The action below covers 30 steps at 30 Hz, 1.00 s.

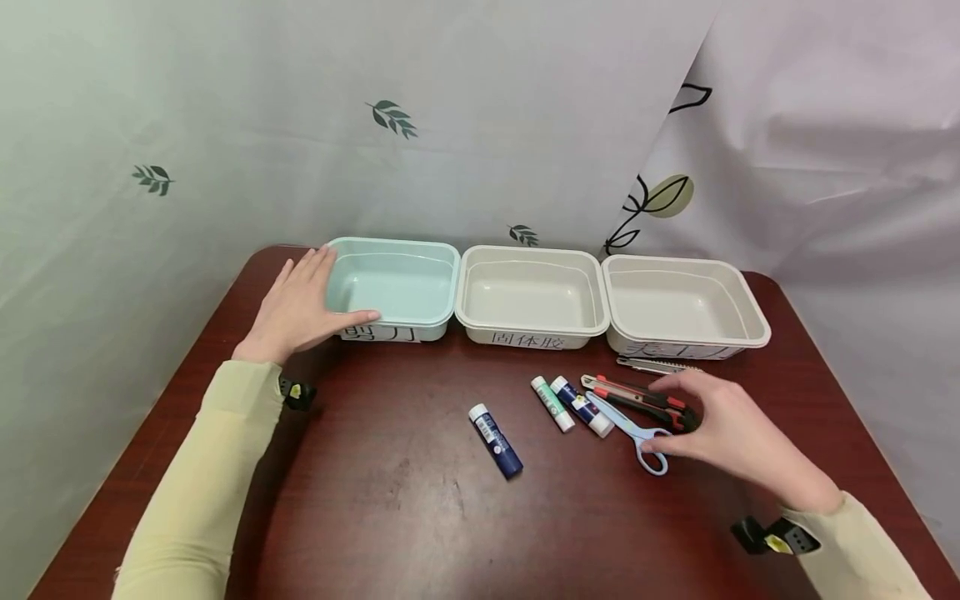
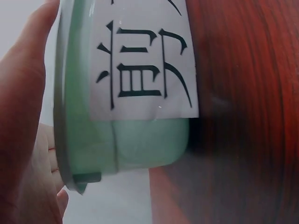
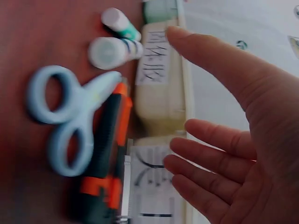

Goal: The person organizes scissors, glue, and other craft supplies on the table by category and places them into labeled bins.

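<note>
My left hand (image 1: 296, 308) rests at the left end of a light-blue plastic box (image 1: 433, 331), fingers along its side and thumb along the front rim. In the left wrist view, a paper label (image 2: 140, 70) with Chinese characters covers the box's front wall. Over the tools at right hovers my right hand (image 1: 738, 429), thumb and fingers apart and nothing between them. Blue-handled scissors (image 1: 636, 432) lie below its thumb. Red-and-black utility knives (image 1: 637, 397) lie side by side under its fingertips. Behind them is a slim silver cutter (image 1: 652, 365), partly hidden by the hand.
A cream box (image 1: 476, 335) stands mid-row, and another cream box (image 1: 753, 340) at right; both are labelled. A green-and-white glue stick (image 1: 552, 404) and a blue-and-white one (image 1: 581, 407) lie left of the scissors. Nearer lies a dark-blue glue stick (image 1: 498, 444). A curtain (image 1: 487, 125) hangs behind.
</note>
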Tool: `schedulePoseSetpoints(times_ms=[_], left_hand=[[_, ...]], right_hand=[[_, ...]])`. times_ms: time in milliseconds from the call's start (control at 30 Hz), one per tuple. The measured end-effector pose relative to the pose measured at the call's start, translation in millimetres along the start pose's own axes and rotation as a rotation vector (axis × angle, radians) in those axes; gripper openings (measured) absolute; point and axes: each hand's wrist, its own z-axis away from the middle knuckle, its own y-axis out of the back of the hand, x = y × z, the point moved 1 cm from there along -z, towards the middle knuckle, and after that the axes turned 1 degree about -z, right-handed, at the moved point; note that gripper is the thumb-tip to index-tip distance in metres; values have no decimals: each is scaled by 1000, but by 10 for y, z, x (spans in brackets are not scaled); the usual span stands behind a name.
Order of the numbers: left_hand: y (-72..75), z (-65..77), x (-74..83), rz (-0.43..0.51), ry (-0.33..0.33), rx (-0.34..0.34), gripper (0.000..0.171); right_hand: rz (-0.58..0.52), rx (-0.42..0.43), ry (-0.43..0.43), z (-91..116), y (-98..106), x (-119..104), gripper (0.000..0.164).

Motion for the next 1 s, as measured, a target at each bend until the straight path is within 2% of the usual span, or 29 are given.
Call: schedulePoseSetpoints(times_ms=[133, 400, 700, 1000], left_hand=[[-30, 10, -35, 17, 13, -6, 123], [-78, 22, -59, 29, 16, 10, 123], [-98, 14, -68, 16, 33, 4, 129], [-92, 74, -163, 44, 37, -6, 128]], right_hand=[[2, -55, -30, 117, -116, 33, 67], [45, -28, -7, 270, -242, 104, 69], [55, -91, -21, 311, -272, 124, 64], [105, -136, -57, 273, -270, 67, 58]])
